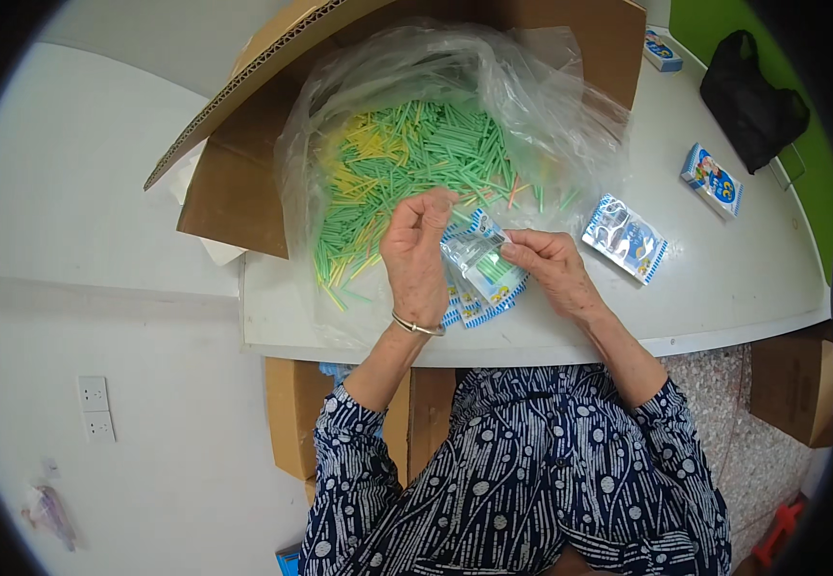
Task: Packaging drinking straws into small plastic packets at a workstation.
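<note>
Just in front of the cardboard box (243, 182), near the table (724, 288) edge closest to the person, both hands meet over a small clear packet (482, 261). Left hand (416, 254) is raised with fingers curled, its fingertips pinching the packet's upper left corner. Right hand (551, 269) grips the packet's right side between thumb and fingers. Green sticks show inside the packet. Under it lies a small stack of blue-and-white packets (479, 309). Out of the box spills a clear plastic bag (531, 106) holding a heap of green and yellow sticks (407, 163). Right of the box, a filled packet (625, 238) lies flat, with a small blue box (712, 180) and a black bag (752, 101) farther right.
</note>
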Available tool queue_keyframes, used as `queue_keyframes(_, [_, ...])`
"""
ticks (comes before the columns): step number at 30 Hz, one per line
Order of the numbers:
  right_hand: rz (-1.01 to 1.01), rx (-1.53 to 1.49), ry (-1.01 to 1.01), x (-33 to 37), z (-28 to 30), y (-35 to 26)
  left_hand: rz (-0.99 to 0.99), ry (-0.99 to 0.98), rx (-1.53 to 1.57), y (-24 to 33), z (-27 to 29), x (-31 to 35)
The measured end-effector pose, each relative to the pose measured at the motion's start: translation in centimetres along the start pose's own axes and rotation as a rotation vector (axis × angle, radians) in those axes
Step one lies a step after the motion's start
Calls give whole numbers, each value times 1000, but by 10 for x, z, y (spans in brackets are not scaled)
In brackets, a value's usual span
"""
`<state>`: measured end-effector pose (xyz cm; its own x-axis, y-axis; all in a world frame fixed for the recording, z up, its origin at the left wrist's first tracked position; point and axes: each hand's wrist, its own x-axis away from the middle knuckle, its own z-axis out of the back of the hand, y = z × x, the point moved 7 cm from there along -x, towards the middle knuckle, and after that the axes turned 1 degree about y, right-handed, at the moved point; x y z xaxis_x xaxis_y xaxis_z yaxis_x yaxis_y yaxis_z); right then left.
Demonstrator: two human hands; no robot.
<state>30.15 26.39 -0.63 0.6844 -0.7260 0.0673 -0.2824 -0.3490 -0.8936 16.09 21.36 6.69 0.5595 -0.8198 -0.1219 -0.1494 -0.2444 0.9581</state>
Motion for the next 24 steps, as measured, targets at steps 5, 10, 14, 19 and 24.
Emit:
queue_keyframes(5, [1,-68,-27,1,2,5,-154,-244,-425,1,-8,10])
queue_keyframes(10, [-33,-215,-11,1,3,0,-112,-230,-484,5,7,8])
queue_keyframes(14, [-32,-315,-40,2,-4,4,203,-317,-302,-20,6,23])
queue_keyframes(19, [-47,-75,-109,2,-12,-6,203,-292,-189,-15,8,25])
queue_keyframes(24, [-144,92,-182,3,-20,13,260,-269,-141,-20,14,26])
